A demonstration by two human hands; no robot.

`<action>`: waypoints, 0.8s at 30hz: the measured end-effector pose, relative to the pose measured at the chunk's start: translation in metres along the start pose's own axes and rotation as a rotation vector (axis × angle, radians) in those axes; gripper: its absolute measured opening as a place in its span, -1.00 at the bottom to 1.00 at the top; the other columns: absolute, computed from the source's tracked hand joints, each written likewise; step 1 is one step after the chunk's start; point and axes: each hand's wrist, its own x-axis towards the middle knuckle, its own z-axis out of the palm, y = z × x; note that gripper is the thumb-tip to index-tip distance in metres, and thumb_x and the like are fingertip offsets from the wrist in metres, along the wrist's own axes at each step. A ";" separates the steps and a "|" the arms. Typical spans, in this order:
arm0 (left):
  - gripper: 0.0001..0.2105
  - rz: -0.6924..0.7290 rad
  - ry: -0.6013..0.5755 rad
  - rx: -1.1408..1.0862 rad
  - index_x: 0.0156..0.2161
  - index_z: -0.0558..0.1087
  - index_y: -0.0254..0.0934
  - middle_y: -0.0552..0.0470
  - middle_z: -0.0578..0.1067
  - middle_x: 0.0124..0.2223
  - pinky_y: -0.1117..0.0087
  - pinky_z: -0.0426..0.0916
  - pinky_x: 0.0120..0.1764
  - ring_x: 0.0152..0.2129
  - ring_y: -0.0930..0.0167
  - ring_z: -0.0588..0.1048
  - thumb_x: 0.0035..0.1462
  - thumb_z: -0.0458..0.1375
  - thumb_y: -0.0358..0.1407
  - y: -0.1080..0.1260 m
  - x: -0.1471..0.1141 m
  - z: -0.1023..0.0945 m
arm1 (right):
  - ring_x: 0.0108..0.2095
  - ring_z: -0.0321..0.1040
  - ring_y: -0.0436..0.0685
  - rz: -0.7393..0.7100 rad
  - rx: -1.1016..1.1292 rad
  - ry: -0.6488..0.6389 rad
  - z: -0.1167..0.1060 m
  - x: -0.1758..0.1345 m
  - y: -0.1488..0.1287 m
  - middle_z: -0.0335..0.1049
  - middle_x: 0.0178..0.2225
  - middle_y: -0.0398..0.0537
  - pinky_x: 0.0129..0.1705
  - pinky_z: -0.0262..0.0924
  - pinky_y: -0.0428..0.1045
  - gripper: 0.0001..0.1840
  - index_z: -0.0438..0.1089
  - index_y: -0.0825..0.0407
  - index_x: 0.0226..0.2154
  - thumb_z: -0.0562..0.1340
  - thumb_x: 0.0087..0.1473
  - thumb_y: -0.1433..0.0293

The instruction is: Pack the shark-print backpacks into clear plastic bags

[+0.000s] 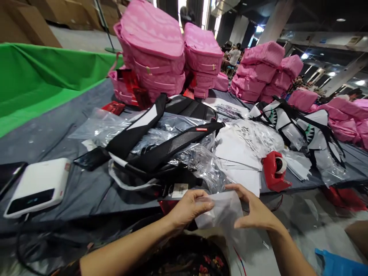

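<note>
My left hand (192, 208) pinches a translucent white plastic sheet or small bag (225, 209) between thumb and fingers. At the sheet's right side, my right hand (254, 211) has thumb and fingers spread apart; its fingertips are close to the sheet's top edge, and I cannot tell whether they touch it. Just beyond both hands, a black backpack (184, 101) lies with its straps up, partly under crinkled clear plastic (198, 157). A white label (179, 190) shows by the backpack's near edge, close to my left hand.
Pink backpacks (152, 38) are stacked at the back. A red tape dispenser (273, 172) and white papers (238, 161) lie to the right. Black-and-white bags (299, 122) lie farther right. A white power bank (40, 188) sits at the left, near a green-lined bin (51, 80).
</note>
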 end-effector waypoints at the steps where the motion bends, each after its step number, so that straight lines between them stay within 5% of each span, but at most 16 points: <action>1: -0.49 -0.027 -0.016 -0.034 -0.43 0.42 -0.31 0.10 0.42 -0.51 0.48 0.12 -0.47 -0.56 0.48 0.31 -0.28 0.44 0.08 -0.001 -0.004 -0.002 | -0.23 0.38 0.14 0.013 0.014 0.007 0.004 0.004 0.001 0.44 -0.27 -0.10 -0.16 0.25 -0.02 -0.02 0.26 0.00 0.14 0.55 -0.28 0.01; 5: -0.44 0.054 -0.021 0.027 -0.45 0.41 -0.32 0.13 0.32 -0.53 0.48 0.04 -0.49 -0.56 0.50 0.21 -0.16 0.32 0.22 -0.005 -0.020 -0.009 | -0.43 0.33 0.07 0.094 0.021 0.049 0.030 0.028 0.003 0.40 -0.46 -0.16 -0.35 0.22 -0.06 -0.37 0.43 0.05 -0.05 0.43 -0.07 0.01; 9: -0.50 0.272 0.106 0.361 -0.50 0.44 -0.31 0.10 0.33 -0.54 0.44 0.13 -0.46 -0.55 0.47 0.26 0.18 0.09 0.12 -0.010 -0.042 -0.030 | -0.39 0.37 0.11 -0.048 -0.098 -0.012 0.064 0.051 0.005 0.47 -0.43 -0.05 -0.32 0.24 -0.06 -0.57 0.52 0.05 -0.39 0.23 0.18 0.03; 11: -0.62 0.375 0.280 0.470 -0.34 0.55 -0.27 0.03 0.50 -0.39 0.41 0.29 -0.32 -0.42 0.39 0.43 0.23 0.09 0.00 -0.018 -0.056 -0.048 | -0.40 0.37 0.11 -0.185 -0.210 -0.023 0.074 0.060 0.008 0.47 -0.45 -0.05 -0.32 0.23 -0.06 -0.56 0.51 0.03 -0.41 0.14 0.24 0.06; 13: -0.71 0.466 0.571 0.504 -0.15 0.55 -0.23 -0.03 0.56 -0.17 0.33 0.37 -0.11 -0.20 0.31 0.50 0.22 0.13 -0.07 -0.029 -0.067 -0.069 | -0.43 0.36 0.10 -0.294 -0.360 -0.035 0.076 0.069 0.008 0.47 -0.45 -0.04 -0.34 0.20 -0.07 -0.59 0.51 0.02 -0.38 0.11 0.26 0.11; 16: -0.68 0.493 0.906 0.557 -0.04 0.48 -0.24 -0.08 0.53 -0.03 0.24 0.40 -0.01 -0.10 0.27 0.51 0.22 0.11 -0.09 -0.046 -0.068 -0.096 | -0.53 0.25 0.04 -0.272 -0.563 -0.201 0.066 0.080 0.002 0.41 -0.53 -0.10 -0.44 0.09 -0.09 -0.61 0.48 0.01 -0.43 0.08 0.28 0.19; 21: -0.69 0.438 0.848 0.795 -0.01 0.45 -0.26 -0.13 0.55 -0.04 0.13 0.36 0.06 -0.05 0.18 0.50 0.25 0.11 -0.13 -0.045 -0.027 -0.098 | -0.57 0.09 -0.02 -0.139 -0.622 -0.672 0.059 0.091 -0.019 0.30 -0.59 -0.19 -0.51 -0.02 -0.13 -0.61 0.48 0.05 -0.51 0.13 0.25 0.25; 24: -0.74 0.277 0.880 0.786 -0.12 0.47 -0.32 -0.15 0.56 -0.22 0.13 0.35 -0.06 -0.20 0.15 0.53 0.22 0.15 -0.16 -0.033 -0.005 -0.083 | -0.51 0.16 0.01 -0.099 -0.557 -0.708 0.053 0.092 -0.029 0.33 -0.54 -0.17 -0.45 0.06 -0.12 -0.58 0.50 0.05 -0.44 0.11 0.27 0.17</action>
